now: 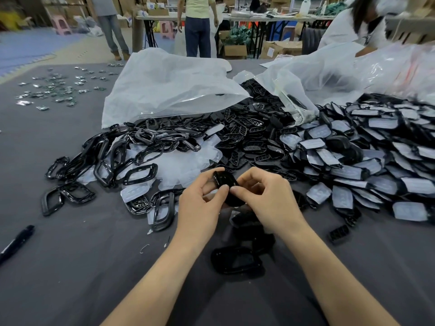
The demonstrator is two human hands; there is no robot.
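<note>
black shell (225, 184): held up just over the grey table (70, 267), in front of the parts pile
left hand (200, 203): fingers curled, pinching its left edge
right hand (266, 196): pinching the right edge
behind: black frames (141, 140), clear bag (169, 83)

Left hand (200, 203): bare, slim fingers, short nails, left of the black shell (224, 182).
Right hand (266, 196): bare, short nails, right of the shell.
Forearms (150, 278): bare, slender, below the shell.
</note>
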